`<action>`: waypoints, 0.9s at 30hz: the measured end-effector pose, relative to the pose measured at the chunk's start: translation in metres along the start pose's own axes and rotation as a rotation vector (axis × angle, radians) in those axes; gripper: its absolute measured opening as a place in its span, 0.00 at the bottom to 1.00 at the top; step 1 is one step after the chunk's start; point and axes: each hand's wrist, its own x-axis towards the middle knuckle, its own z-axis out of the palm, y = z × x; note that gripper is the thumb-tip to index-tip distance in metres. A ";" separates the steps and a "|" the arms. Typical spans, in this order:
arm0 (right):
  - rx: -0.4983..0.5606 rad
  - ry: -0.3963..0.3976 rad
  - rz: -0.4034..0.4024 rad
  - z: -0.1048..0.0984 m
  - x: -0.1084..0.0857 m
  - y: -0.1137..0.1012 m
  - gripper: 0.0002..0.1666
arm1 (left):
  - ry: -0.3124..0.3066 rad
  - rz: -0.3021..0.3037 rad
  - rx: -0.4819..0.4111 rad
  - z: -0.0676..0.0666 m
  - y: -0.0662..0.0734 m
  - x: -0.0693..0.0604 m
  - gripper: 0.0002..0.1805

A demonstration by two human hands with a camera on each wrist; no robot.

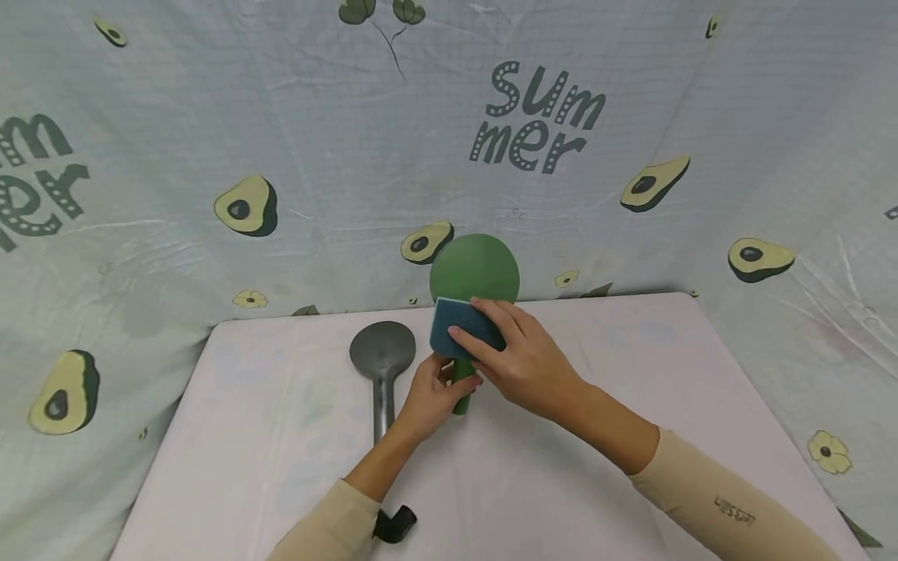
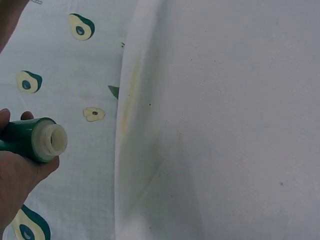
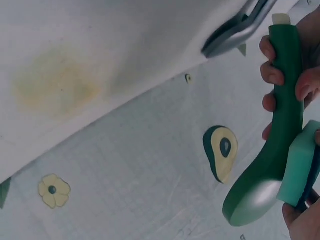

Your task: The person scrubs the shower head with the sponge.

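Observation:
A green shower head (image 1: 475,269) with a round face is held up above the table, its handle gripped by my left hand (image 1: 433,396). In the left wrist view the handle's pale threaded end (image 2: 54,140) sticks out past the fingers of the left hand (image 2: 22,175). My right hand (image 1: 529,354) holds a blue sponge (image 1: 459,323) between thumb and fingers. Seen from the right wrist, the sponge's light green side (image 3: 300,165) lies against the shower head (image 3: 260,192) where the handle meets the head.
A grey shower head (image 1: 383,351) lies left of the hands on the pale covered table (image 1: 281,421). Near the left sleeve is a black fitting (image 1: 396,526). A patterned cloth (image 1: 337,171) hangs behind the table's back edge.

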 end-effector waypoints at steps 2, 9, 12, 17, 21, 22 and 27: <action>0.006 0.018 0.007 -0.003 0.005 0.003 0.37 | -0.014 0.019 -0.013 0.000 0.000 0.001 0.33; 0.186 0.034 0.161 -0.016 0.034 0.038 0.35 | -0.061 0.042 -0.049 0.001 0.003 0.000 0.42; 0.246 0.028 0.263 -0.022 0.048 0.056 0.33 | -0.081 0.044 -0.043 0.000 0.003 -0.002 0.42; 0.270 0.013 0.337 -0.026 0.061 0.075 0.31 | -0.103 0.040 -0.017 0.000 0.002 -0.003 0.42; 0.251 0.018 0.297 -0.025 0.056 0.071 0.31 | -0.099 0.038 0.001 -0.002 0.000 -0.003 0.41; 0.239 0.025 0.274 -0.023 0.053 0.068 0.31 | -0.099 0.038 0.003 -0.003 -0.001 -0.002 0.41; 0.197 0.051 0.144 -0.010 0.033 0.048 0.32 | -0.096 0.040 0.014 -0.007 -0.003 -0.002 0.41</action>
